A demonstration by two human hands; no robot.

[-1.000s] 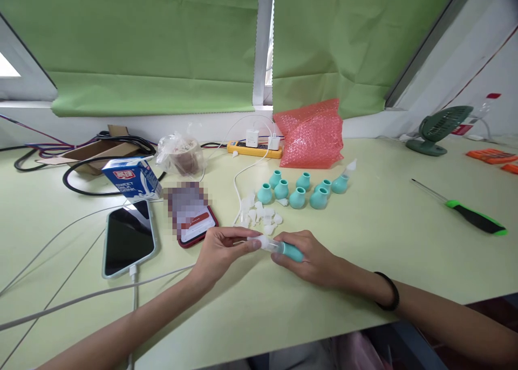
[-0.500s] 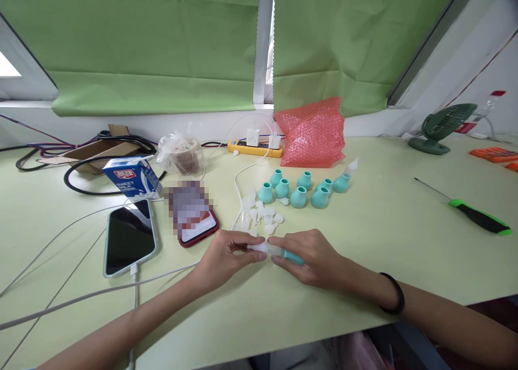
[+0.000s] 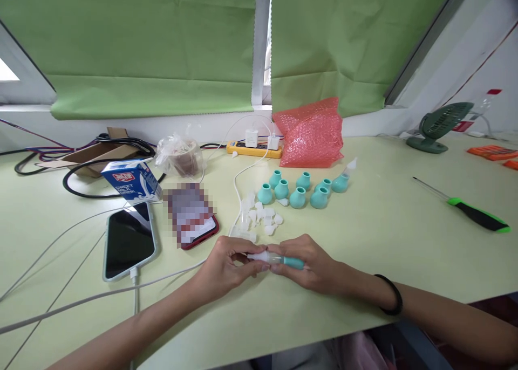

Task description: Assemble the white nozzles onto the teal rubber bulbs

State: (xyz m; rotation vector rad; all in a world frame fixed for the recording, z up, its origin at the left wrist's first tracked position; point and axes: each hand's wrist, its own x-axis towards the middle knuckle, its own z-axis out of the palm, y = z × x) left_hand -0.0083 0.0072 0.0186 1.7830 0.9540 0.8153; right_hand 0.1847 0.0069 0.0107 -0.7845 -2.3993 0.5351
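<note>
Between my two hands, near the front of the table, lies a small nasal aspirator (image 3: 275, 259) with a clear middle tube. My left hand (image 3: 229, 262) pinches it around its white tip (image 3: 259, 257), thumb and fingers closed. From the other side, my right hand (image 3: 313, 262) grips the clear tube and the teal bulb (image 3: 293, 262), most of which shows between the fingers. Just beyond the hands is a loose pile of white tips (image 3: 265, 214) and clear tubes (image 3: 245, 227). Behind them stand several open teal bulbs (image 3: 298, 197). One assembled aspirator (image 3: 342, 181) stands at their right end.
Two phones (image 3: 130, 243) (image 3: 198, 232) and white cables lie left, by a milk carton (image 3: 131, 181). A yellow power strip (image 3: 254, 149) and red bubble-wrap bag (image 3: 311, 135) sit behind. At right are a screwdriver (image 3: 477, 213) and a green fan (image 3: 439, 127).
Both hands have shifted slightly, and the aspirator has turned closer to level, showing more of its tip and bulb. Both hands keep their hold. The parts on the table look unmoved.
</note>
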